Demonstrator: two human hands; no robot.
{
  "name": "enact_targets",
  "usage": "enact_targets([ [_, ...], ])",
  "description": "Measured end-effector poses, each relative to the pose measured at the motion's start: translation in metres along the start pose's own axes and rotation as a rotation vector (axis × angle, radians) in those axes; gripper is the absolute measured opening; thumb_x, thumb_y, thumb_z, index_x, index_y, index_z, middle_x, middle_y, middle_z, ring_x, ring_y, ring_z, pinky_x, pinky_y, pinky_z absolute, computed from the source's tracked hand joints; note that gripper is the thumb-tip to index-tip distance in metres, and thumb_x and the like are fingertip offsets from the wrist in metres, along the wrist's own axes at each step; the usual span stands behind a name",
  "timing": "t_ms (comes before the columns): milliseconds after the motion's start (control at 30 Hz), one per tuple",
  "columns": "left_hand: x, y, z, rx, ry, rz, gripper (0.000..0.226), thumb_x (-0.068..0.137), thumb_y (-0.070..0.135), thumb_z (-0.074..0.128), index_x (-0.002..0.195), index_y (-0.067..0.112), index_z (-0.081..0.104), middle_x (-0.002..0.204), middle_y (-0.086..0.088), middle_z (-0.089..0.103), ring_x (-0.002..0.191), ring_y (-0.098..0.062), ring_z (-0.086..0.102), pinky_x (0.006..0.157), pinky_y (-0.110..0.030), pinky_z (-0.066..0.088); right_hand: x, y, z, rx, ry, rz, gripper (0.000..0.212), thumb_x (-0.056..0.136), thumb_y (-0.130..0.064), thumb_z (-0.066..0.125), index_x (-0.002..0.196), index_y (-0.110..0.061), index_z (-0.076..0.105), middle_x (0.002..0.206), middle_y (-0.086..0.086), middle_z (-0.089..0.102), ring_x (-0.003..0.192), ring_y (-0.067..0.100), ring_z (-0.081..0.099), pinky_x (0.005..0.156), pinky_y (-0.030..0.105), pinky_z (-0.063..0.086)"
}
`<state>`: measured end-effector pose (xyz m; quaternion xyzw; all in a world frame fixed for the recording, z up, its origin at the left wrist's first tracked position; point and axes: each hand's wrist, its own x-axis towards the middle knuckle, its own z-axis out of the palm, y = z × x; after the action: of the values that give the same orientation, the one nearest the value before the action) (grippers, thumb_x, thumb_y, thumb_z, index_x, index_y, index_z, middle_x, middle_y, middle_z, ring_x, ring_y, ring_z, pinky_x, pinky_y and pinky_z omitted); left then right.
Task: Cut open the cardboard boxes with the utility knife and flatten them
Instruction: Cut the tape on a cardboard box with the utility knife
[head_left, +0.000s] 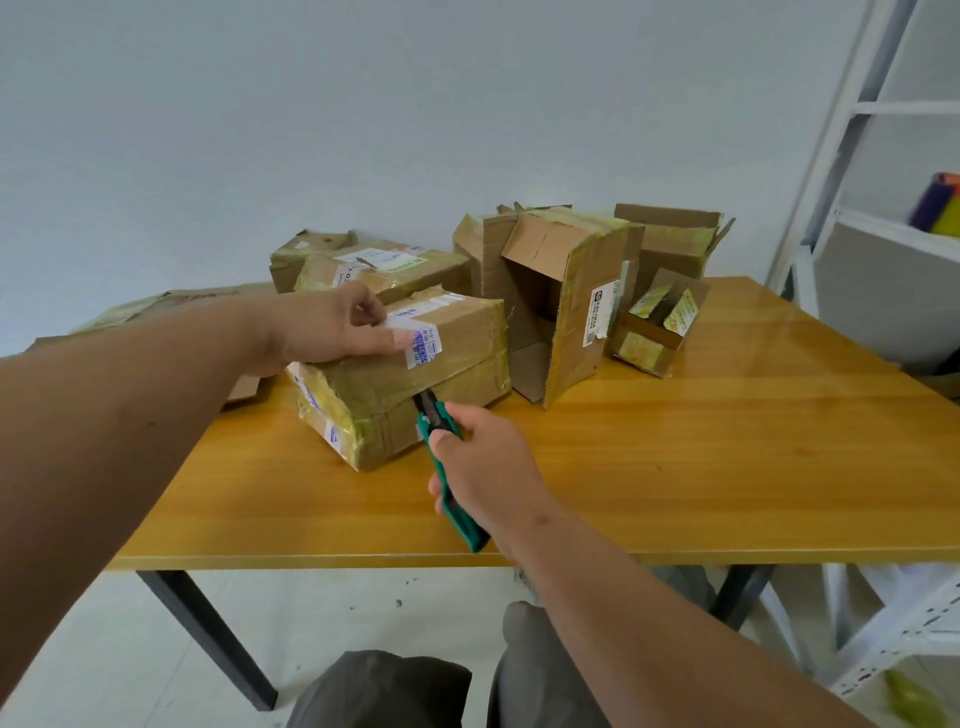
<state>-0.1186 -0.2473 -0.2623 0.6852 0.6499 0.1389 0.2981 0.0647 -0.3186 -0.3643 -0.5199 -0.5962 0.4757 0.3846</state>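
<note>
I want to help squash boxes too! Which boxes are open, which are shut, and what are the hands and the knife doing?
Taped box: shut, knife tip at its side seam.
Utility knife: gripped, tip against the box.
Left hand: pressing on the taped box.
Right hand: gripping the knife.
Tall box: open, on its side.
Small box: open.
Back box: shut, taped.

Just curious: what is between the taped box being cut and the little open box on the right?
In the head view, a tall open cardboard box stands between the taped box and the small open box.
</note>
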Motion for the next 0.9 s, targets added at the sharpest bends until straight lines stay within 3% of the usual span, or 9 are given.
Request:
enact_targets([
  [100,-0.014,-0.012,-0.012,0.011,-0.269,-0.02,0.092,0.042,0.048,0.087,0.125,0.049,0.047,0.143,0.013,0.033,0.122,-0.015,0.04,0.097,-0.033,0.035,0.002,-0.001,-0.013,0.044,0.016,0.066,0.044,0.102,-0.019,0.052,0.145,-0.021,0.045,0.11,0.013,0.065,0.071,0.014,0.063,0.063,0.028,0.059],
  [167,-0.02,-0.019,-0.014,0.033,-0.3,-0.027,0.099,0.038,0.049,0.087,0.125,0.059,0.042,0.147,0.012,0.028,0.128,-0.018,0.036,0.1,-0.033,0.033,0.001,-0.003,-0.018,0.103,0.019,0.087,0.044,0.102,-0.016,0.052,0.145,-0.02,0.045,0.106,0.015,0.066,0.067,0.013,0.06,0.056,0.023,0.055],
  [233,-0.023,-0.02,-0.011,0.106,-0.224,-0.009,0.099,0.035,0.07,0.081,0.124,0.067,0.038,0.154,0.009,0.025,0.137,-0.02,0.03,0.109,-0.036,0.029,-0.002,-0.004,-0.02,0.151,0.018,0.095,0.041,0.102,-0.013,0.051,0.143,-0.018,0.049,0.103,0.016,0.066,0.064,0.014,0.058,0.054,0.024,0.053],
  [300,-0.021,-0.02,-0.004,0.255,-0.127,0.026,0.093,0.052,0.081,0.07,0.134,0.064,0.032,0.158,0.008,0.024,0.142,-0.022,0.026,0.112,-0.04,0.024,-0.005,-0.004,-0.02,0.181,0.031,0.103,0.039,0.102,-0.012,0.051,0.141,-0.018,0.05,0.1,0.017,0.066,0.065,0.015,0.057,0.055,0.025,0.054],
  [367,-0.018,-0.019,0.003,0.36,-0.036,0.06,0.079,0.072,0.068,0.062,0.141,0.058,0.028,0.158,0.007,0.026,0.143,-0.023,0.027,0.112,-0.039,0.024,-0.007,-0.002,-0.018,0.224,0.042,0.108,0.04,0.102,-0.012,0.051,0.142,-0.017,0.049,0.096,0.015,0.065,0.064,0.015,0.057,0.054,0.025,0.053],
  [433,-0.016,-0.018,0.005,0.392,0.0,0.082,0.073,0.077,0.062,0.058,0.143,0.055,0.028,0.157,0.006,0.029,0.142,-0.023,0.029,0.112,-0.038,0.024,-0.009,-0.001,-0.016,0.244,0.06,0.103,0.04,0.103,-0.012,0.05,0.142,-0.016,0.049,0.089,0.013,0.063,0.061,0.014,0.056,0.052,0.024,0.052],
  [733,-0.015,0.0,0.012,0.515,0.033,0.075,0.084,0.066,0.075,0.043,0.145,0.053,0.026,0.155,0.002,0.034,0.14,-0.027,0.034,0.111,-0.042,0.031,-0.019,-0.004,-0.02,0.205,0.14,0.06,0.033,0.103,-0.014,0.049,0.135,-0.012,0.053,0.078,0.01,0.062,0.059,0.015,0.057,0.061,0.031,0.056],
  [900,-0.013,0.002,0.018,0.528,0.108,0.095,0.083,0.063,0.079,0.04,0.142,0.056,0.03,0.149,0.001,0.044,0.132,-0.027,0.044,0.105,-0.041,0.039,-0.029,-0.007,-0.024,0.215,0.113,0.081,0.033,0.103,-0.014,0.049,0.136,-0.015,0.053,0.083,0.014,0.062,0.058,0.014,0.056,0.048,0.022,0.05],
])
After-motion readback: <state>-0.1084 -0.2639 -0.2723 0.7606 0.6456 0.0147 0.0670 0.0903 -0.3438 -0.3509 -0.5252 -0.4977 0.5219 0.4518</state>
